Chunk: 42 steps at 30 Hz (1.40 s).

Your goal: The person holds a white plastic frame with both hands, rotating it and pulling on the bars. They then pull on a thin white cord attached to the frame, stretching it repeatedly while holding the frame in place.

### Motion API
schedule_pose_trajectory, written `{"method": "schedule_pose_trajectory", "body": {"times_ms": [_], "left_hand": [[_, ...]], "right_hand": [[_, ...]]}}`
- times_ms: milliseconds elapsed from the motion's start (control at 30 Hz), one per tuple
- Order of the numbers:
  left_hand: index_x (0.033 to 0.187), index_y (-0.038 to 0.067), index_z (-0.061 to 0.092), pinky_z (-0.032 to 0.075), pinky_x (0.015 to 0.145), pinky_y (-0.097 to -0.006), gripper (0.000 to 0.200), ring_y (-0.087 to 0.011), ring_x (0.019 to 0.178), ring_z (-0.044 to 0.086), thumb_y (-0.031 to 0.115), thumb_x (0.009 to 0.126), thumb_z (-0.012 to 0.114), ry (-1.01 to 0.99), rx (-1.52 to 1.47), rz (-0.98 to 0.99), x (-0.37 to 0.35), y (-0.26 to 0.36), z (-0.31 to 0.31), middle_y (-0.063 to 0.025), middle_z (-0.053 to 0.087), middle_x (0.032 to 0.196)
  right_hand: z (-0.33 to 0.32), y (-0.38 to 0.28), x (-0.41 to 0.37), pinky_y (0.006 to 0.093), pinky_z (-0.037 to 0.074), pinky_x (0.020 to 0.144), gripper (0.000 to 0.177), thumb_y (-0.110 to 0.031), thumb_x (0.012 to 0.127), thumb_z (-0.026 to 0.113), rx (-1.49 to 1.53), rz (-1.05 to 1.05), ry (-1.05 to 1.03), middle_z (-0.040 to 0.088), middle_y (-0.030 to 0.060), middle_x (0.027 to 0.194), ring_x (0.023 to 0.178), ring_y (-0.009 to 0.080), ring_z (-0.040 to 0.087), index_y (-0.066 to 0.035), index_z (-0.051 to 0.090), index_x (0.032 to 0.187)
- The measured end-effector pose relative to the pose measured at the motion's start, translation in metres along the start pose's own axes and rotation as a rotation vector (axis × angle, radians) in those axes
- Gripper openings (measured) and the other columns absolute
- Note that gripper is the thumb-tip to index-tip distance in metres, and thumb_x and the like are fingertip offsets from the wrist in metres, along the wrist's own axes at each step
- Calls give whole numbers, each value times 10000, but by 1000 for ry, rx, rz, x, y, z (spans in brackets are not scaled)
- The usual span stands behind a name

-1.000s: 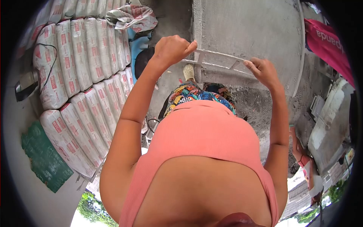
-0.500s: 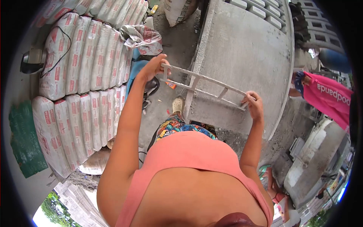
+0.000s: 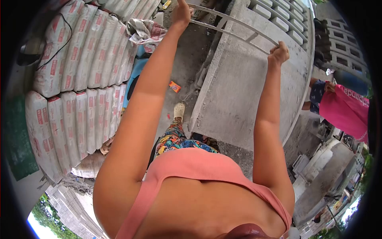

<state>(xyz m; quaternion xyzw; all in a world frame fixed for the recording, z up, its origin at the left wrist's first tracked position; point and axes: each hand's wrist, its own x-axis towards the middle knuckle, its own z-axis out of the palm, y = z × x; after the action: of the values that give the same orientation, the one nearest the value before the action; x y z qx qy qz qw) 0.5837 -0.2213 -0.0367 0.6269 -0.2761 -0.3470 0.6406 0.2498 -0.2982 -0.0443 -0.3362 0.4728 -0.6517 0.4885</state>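
A narrow, ladder-like frame [image 3: 252, 37] with two long rails and short crosspieces is stretched between my hands, grey and dusty. My left hand [image 3: 181, 15] is closed around its left end, near the top edge of the view. At the other end my right hand [image 3: 279, 53] grips the frame, above the right part of a grey cement-dusted platform [image 3: 234, 91]. Both arms reach far forward. Rows of pale blocks [image 3: 276, 20] stand on the platform's far end, just beyond the frame.
Stacked cement bags [image 3: 79, 115] rise on my left, with a crumpled bag [image 3: 147, 34] beside them. An orange packet [image 3: 174, 86] lies on the floor near my shoe [image 3: 179, 110]. A person in a pink garment [image 3: 344, 107] is at the right, near hollow blocks [image 3: 346, 40].
Both hands have carried the frame forward, away from my body, and slightly right, toward the rows of blocks. My arms are now more extended. The view has shifted a little.
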Motion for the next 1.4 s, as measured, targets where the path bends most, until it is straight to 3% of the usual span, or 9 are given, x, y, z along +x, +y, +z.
{"method": "schedule_pose_trajectory", "body": {"times_ms": [133,367,800,867,900,933,1033,1233,1400], "left_hand": [[884,67,568,311,387,-268,618,-120,405,386,581,910,227,159,-66,61,18,-41,3,8,360,473],[608,114,355,211,382,-247,606,-86,400,303,618,899,187,161,22,-47,-28,-52,-32,24,295,460],[653,107,282,190,399,-281,479,-103,403,247,517,900,263,123,-229,-127,-87,-43,-53,15,221,489],[648,92,292,215,411,-295,478,-115,415,286,496,903,285,38,57,-71,-46,-48,-47,-2,259,484],[633,99,287,219,413,-296,488,-112,417,273,505,904,271,29,553,255,-10,-81,-50,2,277,488],[572,110,308,216,392,-268,609,-103,403,301,610,904,203,91,215,-43,-32,-28,-27,15,297,467],[712,42,465,262,430,-308,597,-150,410,323,567,914,264,24,-68,-94,-24,-68,-48,-19,312,461],[737,102,313,230,416,-284,458,-107,419,245,526,900,246,-2,-181,-157,-145,-45,-75,5,282,499],[722,83,301,238,418,-286,428,-110,422,278,467,910,273,-28,12,-61,-124,-65,-74,6,287,496]], "right_hand": [[13,18,16,290,225,341,258,-57,693,586,-108,53,77,368,15,443,335,106,317,-106,389,533],[-7,10,-26,279,251,304,276,-21,656,528,-183,92,61,364,5,414,307,99,313,-118,339,480],[-16,-3,-65,266,217,318,265,3,662,509,-175,115,84,353,-9,440,341,76,307,-109,340,492],[-8,8,-39,275,219,321,264,7,665,515,-161,81,65,356,-7,448,346,82,308,-110,339,508],[-4,10,-29,275,219,321,264,7,665,515,-171,95,59,356,-7,448,346,82,308,-110,339,508],[-1,12,-22,289,238,328,213,-8,679,525,-178,103,87,378,12,460,347,103,325,-83,388,534],[-17,9,-48,305,259,345,163,-22,694,530,-217,153,129,394,28,473,356,121,342,-56,437,564],[-65,-17,-142,268,199,310,273,-1,691,510,-182,112,137,350,-9,451,334,77,298,-100,348,495],[-67,-16,-137,281,203,308,259,13,689,515,-190,135,191,358,-7,453,330,81,296,-95,350,521]]}}
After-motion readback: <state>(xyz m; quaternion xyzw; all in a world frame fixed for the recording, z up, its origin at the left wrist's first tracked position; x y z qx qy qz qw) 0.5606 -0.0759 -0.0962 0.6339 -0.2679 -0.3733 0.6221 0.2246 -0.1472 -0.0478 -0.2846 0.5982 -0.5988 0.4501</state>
